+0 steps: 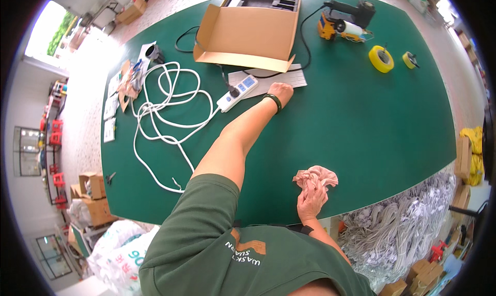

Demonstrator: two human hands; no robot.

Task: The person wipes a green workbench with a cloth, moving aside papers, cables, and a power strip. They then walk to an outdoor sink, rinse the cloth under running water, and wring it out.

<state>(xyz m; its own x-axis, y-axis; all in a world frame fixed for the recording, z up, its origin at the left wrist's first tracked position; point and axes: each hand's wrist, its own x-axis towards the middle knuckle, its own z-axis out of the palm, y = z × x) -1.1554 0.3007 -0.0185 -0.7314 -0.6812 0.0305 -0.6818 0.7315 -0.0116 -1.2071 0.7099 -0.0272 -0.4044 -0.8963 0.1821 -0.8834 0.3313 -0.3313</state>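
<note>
My left hand (281, 93), with a dark bangle at the wrist, is stretched far over the green table, fingers curled. It rests at the lower edge of a pale printed sheet (295, 79); whether it grips anything is hidden. Just left of it, a white power strip (238, 93) lies partly on the sheet, with a black plug (234, 91) in it. Close to my body, my right hand (311, 203) holds a crumpled pink cloth (316, 176) against the tabletop (368, 141).
An open cardboard box (252, 32) stands at the far side. A portable bag-sewing machine (345, 20) and yellow tape rolls (381, 58) sit at far right. Loops of white cable (170, 137) spread left, near scissors (111, 177). Bundled grey cables (391, 226) lie beyond the near right edge.
</note>
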